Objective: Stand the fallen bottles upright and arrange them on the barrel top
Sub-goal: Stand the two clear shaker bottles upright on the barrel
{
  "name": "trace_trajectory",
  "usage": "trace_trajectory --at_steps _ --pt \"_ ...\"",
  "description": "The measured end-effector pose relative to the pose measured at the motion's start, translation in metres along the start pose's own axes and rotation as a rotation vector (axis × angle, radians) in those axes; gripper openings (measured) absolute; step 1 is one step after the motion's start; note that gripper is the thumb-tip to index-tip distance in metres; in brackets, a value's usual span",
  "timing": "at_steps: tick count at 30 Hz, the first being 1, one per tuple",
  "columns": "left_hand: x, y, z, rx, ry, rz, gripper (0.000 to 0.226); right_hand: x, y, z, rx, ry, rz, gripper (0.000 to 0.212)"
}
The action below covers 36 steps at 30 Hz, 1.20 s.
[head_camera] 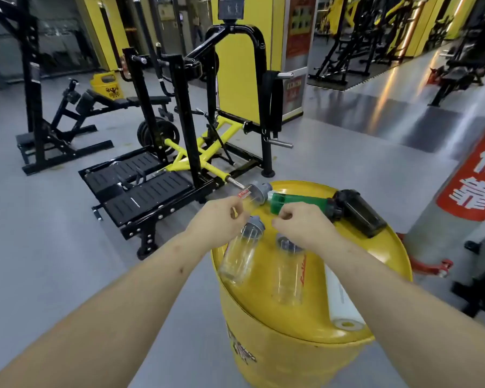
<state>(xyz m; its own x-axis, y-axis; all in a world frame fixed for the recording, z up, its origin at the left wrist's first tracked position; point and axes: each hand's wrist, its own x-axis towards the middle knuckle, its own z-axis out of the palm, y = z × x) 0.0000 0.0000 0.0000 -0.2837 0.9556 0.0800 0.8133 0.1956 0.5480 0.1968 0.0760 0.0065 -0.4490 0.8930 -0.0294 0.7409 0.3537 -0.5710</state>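
Several bottles lie fallen on the yellow barrel top [375, 264]. My left hand [216, 222] grips a clear bottle with a grey lid and red label [254, 194] at the far left rim, tilted with its lid pointing away from me. My right hand [300, 224] has its fingers curled on the near end of a green bottle [300, 202] that lies across the far side. A black bottle [360, 212] lies to its right. Two clear bottles, one at the left [240, 256] and one in the middle [289, 275], lie nearer me. A white bottle [342, 303] lies at the right, partly under my forearm.
The barrel stands on a grey gym floor. A black and yellow weight machine [179, 152] stands just beyond it to the left. A red and white banner [476, 177] leans at the right, with a red-footed stand [431, 266] below it.
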Motion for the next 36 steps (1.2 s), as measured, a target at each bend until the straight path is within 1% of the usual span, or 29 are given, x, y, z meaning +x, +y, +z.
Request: trace_trajectory --at_steps 5,9,13,16,20,24,26,31,36 --pt "0.028 -0.039 0.015 0.034 -0.079 -0.019 0.020 0.024 0.011 0.029 -0.069 -0.011 0.142 0.016" --pt "0.053 -0.062 0.032 0.036 -0.123 0.007 0.027 0.039 0.024 0.048 -0.104 0.009 0.218 0.014" --pt "0.068 -0.073 0.052 0.046 -0.183 -0.014 0.040 0.047 0.035 0.061 -0.103 0.018 0.252 0.016" --pt "0.071 -0.078 0.068 0.083 -0.214 -0.049 0.055 0.049 0.042 0.068 -0.106 0.009 0.269 0.017" --pt "0.071 -0.081 0.081 0.067 -0.256 -0.115 0.072 0.055 0.048 0.072 -0.120 -0.006 0.250 0.017" --pt "0.071 -0.082 0.089 0.054 -0.268 -0.171 0.099 0.060 0.051 0.073 -0.109 -0.025 0.238 0.015" --pt "0.072 -0.079 0.092 0.039 -0.267 -0.198 0.104 0.062 0.054 0.073 -0.106 -0.029 0.232 0.015" --pt "0.070 -0.076 0.103 -0.007 -0.246 -0.259 0.114 0.066 0.065 0.076 -0.071 -0.028 0.239 0.019" --pt "0.068 -0.073 0.103 -0.059 -0.229 -0.271 0.102 0.070 0.067 0.075 -0.067 -0.022 0.214 0.018"
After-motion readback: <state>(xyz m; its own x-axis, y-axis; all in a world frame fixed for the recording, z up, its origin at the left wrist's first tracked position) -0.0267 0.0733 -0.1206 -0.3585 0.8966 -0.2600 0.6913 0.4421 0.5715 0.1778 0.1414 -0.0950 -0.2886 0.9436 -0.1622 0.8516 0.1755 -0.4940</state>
